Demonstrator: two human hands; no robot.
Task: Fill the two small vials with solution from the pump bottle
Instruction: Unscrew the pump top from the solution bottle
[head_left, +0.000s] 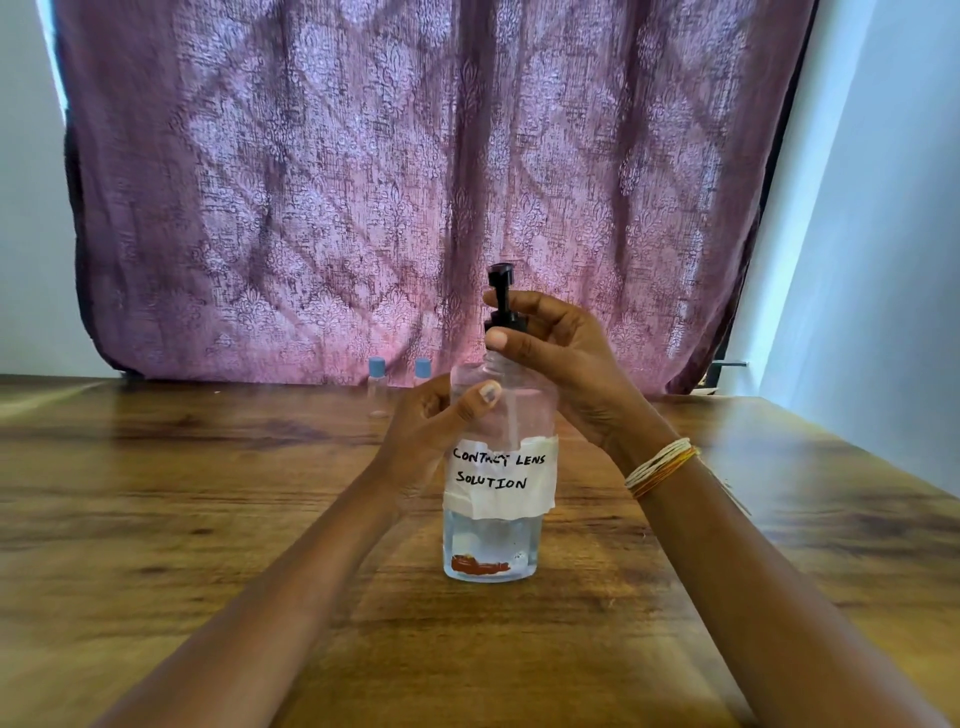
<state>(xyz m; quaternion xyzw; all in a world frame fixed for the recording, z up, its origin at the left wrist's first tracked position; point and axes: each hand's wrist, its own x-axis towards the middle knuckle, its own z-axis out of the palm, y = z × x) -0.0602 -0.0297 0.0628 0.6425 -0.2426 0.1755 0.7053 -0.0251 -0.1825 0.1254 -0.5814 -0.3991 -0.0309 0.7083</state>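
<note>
A clear pump bottle (493, 540) with a taped label reading "contact lens solution" stands upright on the wooden table (208, 493), with liquid in its lower part. My left hand (431, 421) grips the bottle's shoulder from the left, thumb across the front. My right hand (561, 358) holds the black pump head (501, 296) at its collar, thumb and fingers around the neck. Two small clear vials with blue caps stand at the table's far edge behind the bottle, one (376, 384) in full view, the other (423, 370) partly hidden by my left hand.
A purple patterned curtain (415, 182) hangs behind the table's far edge. A pale wall (883, 260) runs along the right side. Thread bangles (660, 467) circle my right wrist.
</note>
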